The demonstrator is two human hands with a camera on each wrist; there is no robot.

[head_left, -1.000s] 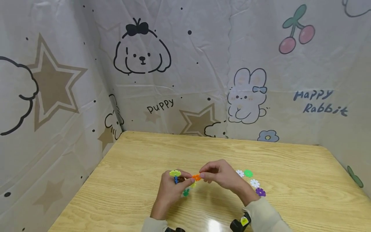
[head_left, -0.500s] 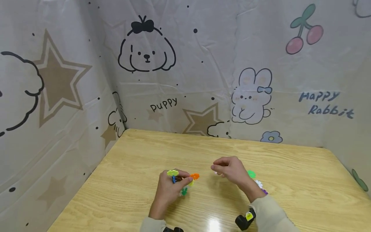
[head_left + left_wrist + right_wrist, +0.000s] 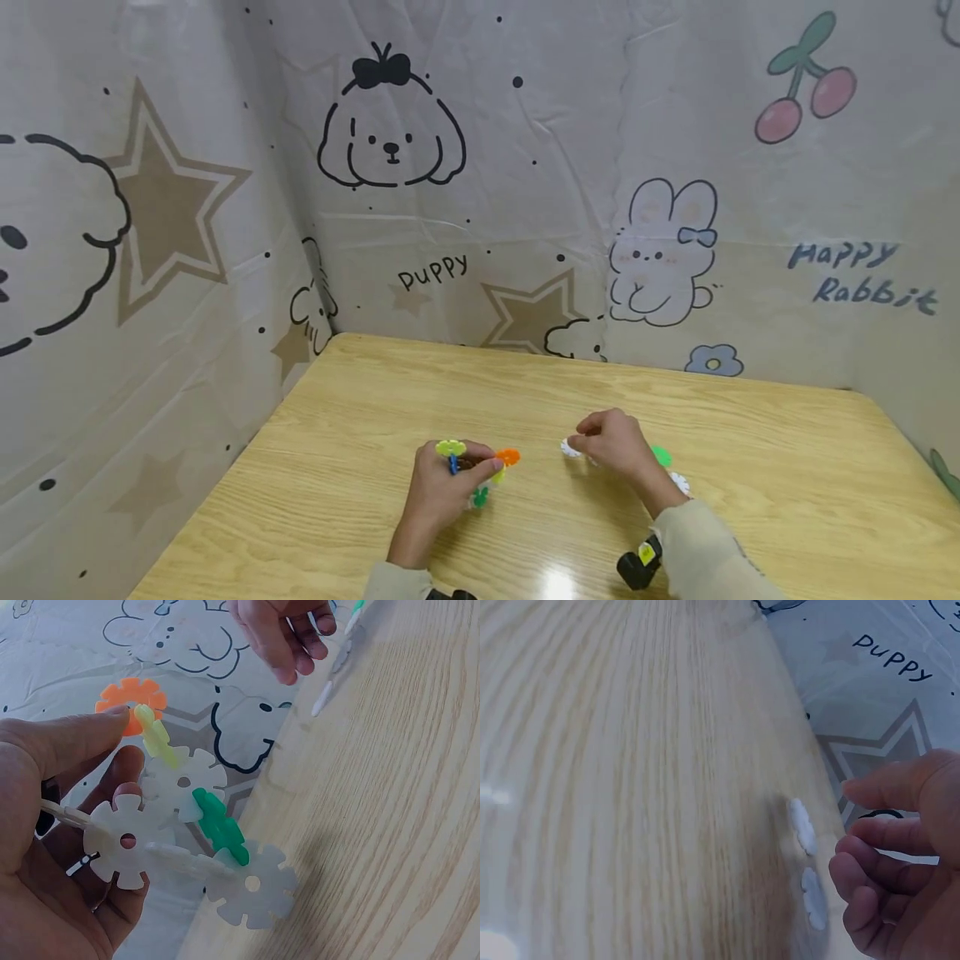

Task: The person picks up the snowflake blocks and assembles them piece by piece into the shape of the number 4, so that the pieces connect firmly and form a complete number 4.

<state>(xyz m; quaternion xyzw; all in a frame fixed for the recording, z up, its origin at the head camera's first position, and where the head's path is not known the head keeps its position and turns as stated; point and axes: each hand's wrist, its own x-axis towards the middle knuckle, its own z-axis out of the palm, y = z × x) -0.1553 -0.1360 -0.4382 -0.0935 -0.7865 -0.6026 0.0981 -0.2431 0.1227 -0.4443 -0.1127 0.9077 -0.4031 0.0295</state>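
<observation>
Orange disc (image 3: 510,456) pinched in my left hand (image 3: 442,485), I judge this the pickup step: my loose, empty right hand (image 3: 617,443) should next pinch the white disc (image 3: 568,448).

Yellowish wood-grain tabletop (image 3: 360,400), light glaring (image 3: 557,583) at its near edge; creased pale fabric backdrop (image 3: 555,192) behind, printed with puppy (image 3: 391,171), rabbit (image 3: 660,287), cherries (image 3: 778,122), brown stars (image 3: 168,204).

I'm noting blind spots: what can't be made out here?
Head view: part of the linked discs, hidden by the left hand.
Head view: one white disc, partly covered by the right hand.
Left wrist view: right forearm, cut off by the top edge.
</observation>
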